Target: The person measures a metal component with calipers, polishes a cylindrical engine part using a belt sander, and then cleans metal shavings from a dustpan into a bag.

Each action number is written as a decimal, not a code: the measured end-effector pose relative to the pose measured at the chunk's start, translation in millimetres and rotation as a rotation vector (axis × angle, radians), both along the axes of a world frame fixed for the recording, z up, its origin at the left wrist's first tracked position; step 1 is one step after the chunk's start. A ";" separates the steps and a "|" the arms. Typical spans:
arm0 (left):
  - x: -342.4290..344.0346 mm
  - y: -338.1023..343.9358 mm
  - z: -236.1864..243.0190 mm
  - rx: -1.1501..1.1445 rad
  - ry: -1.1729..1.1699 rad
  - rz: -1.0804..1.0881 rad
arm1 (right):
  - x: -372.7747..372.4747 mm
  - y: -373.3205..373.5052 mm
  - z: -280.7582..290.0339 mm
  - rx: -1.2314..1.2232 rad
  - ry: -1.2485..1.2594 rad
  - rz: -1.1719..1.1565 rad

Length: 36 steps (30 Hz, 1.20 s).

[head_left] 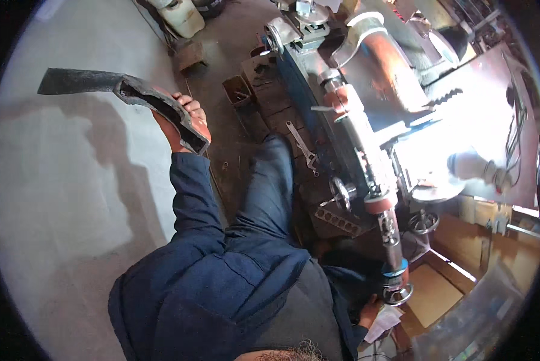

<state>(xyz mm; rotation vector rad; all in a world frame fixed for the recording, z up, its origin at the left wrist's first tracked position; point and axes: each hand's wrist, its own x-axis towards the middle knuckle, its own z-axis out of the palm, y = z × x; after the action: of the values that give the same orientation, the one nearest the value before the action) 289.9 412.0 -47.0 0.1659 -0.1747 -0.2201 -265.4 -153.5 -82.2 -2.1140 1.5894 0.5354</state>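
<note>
My left hand [184, 120] is raised out to the left and shut around a long, dark, bent metal blade [122, 90], whose flat end points left over the grey concrete floor [71, 198]. My right hand [371, 311] is low at the right, next to a round handwheel [397, 295] at the near end of a long machine [357, 144]. It touches a white sheet of paper [385, 323]; its grip is too small and shaded to make out. I wear a dark blue jacket and trousers.
An adjustable wrench [302, 146] lies by the machine's base. A small open metal box [237, 90] and a white plastic canister [183, 15] stand further back. A white-gloved hand [474, 166] of another person rests on the bright work surface at the right.
</note>
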 end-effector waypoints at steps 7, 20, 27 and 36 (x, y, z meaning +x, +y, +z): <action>70.2 -10.5 97.4 0.010 0.044 0.241 | -16.9 -27.8 15.8 -0.002 -0.090 0.432; 105.3 103.5 328.4 0.386 0.302 0.395 | 28.6 63.0 164.1 0.550 -0.022 0.513; 144.6 159.9 338.8 0.365 0.253 0.239 | 190.1 143.4 200.4 0.261 -0.071 0.219; 141.3 210.3 346.4 0.364 0.391 0.106 | 339.8 191.3 138.0 0.416 -0.203 0.591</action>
<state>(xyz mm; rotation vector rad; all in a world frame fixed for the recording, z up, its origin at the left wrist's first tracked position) 431.3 622.3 299.4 0.4876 0.2658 -0.1737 74.4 37.8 55.8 -2.1937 0.6521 0.7331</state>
